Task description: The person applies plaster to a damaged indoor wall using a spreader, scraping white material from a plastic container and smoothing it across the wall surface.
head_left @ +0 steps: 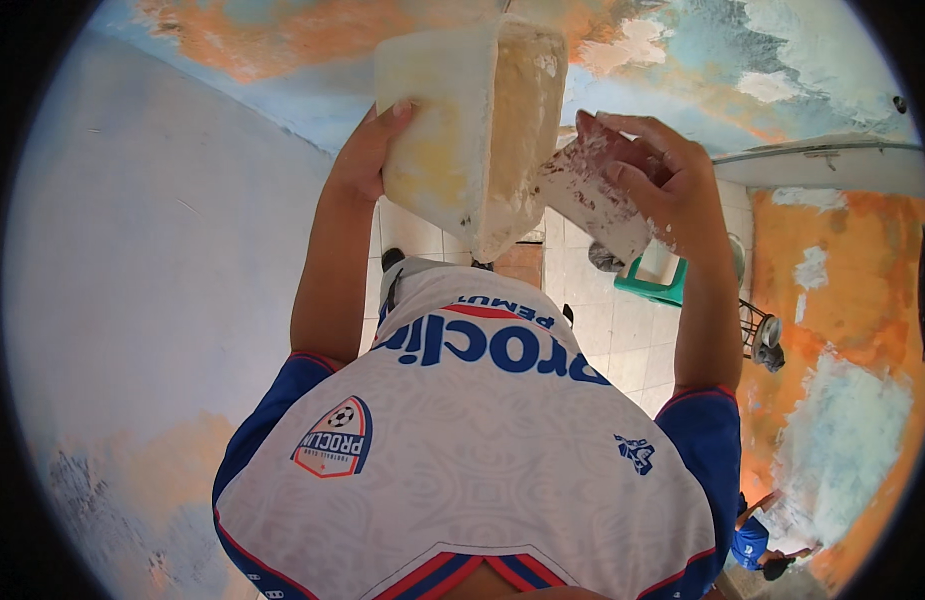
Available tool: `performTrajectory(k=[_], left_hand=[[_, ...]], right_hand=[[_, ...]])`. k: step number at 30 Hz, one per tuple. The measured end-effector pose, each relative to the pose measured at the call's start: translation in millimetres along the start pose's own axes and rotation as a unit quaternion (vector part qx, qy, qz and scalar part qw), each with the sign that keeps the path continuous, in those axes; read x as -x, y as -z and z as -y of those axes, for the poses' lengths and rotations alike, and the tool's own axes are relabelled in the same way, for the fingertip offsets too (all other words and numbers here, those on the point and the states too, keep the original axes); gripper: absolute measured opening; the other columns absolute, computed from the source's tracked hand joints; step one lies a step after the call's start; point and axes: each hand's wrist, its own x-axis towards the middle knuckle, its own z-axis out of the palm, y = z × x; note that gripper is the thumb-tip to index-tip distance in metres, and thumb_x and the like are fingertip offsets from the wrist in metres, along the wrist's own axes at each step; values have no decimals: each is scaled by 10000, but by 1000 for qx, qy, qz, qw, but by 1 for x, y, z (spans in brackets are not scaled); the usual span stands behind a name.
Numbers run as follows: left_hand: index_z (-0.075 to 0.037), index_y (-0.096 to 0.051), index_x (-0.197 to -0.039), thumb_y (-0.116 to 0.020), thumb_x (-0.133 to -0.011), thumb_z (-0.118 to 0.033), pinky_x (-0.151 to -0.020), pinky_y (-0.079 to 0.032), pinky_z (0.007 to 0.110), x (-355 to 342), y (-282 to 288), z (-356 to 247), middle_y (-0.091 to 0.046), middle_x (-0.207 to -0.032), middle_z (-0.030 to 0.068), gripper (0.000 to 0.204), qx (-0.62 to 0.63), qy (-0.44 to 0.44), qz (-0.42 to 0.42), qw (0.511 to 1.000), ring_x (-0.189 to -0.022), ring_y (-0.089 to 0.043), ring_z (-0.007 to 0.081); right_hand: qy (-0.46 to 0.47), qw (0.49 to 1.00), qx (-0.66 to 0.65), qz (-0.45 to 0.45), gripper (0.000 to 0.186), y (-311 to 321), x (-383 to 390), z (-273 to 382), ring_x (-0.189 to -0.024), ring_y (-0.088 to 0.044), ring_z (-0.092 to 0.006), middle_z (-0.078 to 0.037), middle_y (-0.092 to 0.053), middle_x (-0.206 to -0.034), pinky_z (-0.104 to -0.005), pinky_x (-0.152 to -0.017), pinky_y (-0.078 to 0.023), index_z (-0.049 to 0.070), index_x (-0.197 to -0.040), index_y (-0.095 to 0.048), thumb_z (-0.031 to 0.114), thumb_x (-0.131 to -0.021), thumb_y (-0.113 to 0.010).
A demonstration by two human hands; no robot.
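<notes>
My left hand [371, 148] grips the side of a whitish plastic tub [433, 150] with yellowish stains. The tub is tilted, its open side facing right, and a beige coating covers the visible inside. In my right hand [678, 185] is a flat putty scraper [595, 190], pinched between thumb and fingers. Its pale blade is smeared with white and reddish-brown patches. The blade's left end meets the tub's rim in the picture; whether they touch, I cannot tell.
Ahead stands a patchy blue and orange wall [643, 75] with white filler spots. A green stool [651, 288] is on the tiled floor [613, 335], near a black wire rack [755, 325]. Far right, a person in blue [751, 540] is by an orange wall [843, 290].
</notes>
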Motion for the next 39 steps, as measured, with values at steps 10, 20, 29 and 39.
performTrajectory(k=[10, 20, 29, 39], left_hand=[[-39, -338, -1473, -874, -745, -361, -972, -546, 420, -3, -56, 14, -571, -1317, 132, 960, -56, -110, -53, 991, -1200, -594, 277], [-61, -333, -1470, -872, -738, -305, -967, -546, 428, -8, -56, 42, -570, -1300, 126, 941, -51, -132, -47, 989, -1193, -593, 271], [-47, -357, -1454, -894, -642, -368, -971, -529, 394, 3, -61, 41, -565, -1289, 107, 1025, -132, -211, -88, 964, -1181, -587, 249], [-9, -369, -1446, -803, -674, -711, -953, -540, 375, 6, -52, 51, -541, -1343, 101, 1130, -166, -255, -76, 950, -1204, -580, 228]], right_hand=[[1, 998, -44, 52, 408, 23, 9, -35, -847, -692, -122, -100, -728, -913, -271, -736, -544, 13, -1280, -631, -2, -872, -620], [-60, 982, -167, 58, 428, 34, 10, -71, -845, -684, -132, -129, -729, -949, -274, -750, -553, -43, -1274, -615, -31, -851, -681], [-128, 959, -252, 0, 452, 30, 17, -103, -844, -702, -154, -153, -734, -951, -273, -748, -565, -65, -1259, -611, -31, -818, -705], [-142, 922, -358, -42, 450, 11, 27, -145, -842, -699, -156, -152, -737, -960, -255, -747, -551, -49, -1256, -619, -23, -816, -705]])
